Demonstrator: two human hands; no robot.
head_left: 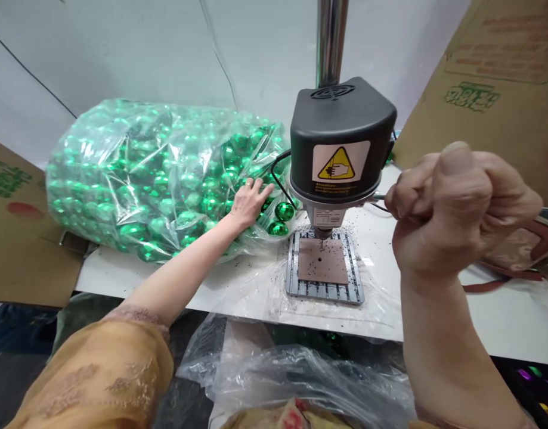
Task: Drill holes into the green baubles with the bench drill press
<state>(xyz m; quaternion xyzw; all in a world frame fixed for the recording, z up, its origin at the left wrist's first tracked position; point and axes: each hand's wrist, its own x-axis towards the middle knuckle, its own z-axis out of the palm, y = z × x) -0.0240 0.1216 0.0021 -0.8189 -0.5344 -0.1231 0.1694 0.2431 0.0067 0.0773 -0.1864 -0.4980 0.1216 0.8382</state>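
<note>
Left hand [247, 205] resting open on bag [126, 199], balls [284, 211] lying close at its four o'clock; right hand [452, 208], farther off, gripping lever [380, 197].

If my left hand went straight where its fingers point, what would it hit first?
Probably the shiny green balls by your left hand's fingertips, at the clear plastic bag's right end; the picture leaves depth unclear.
</note>
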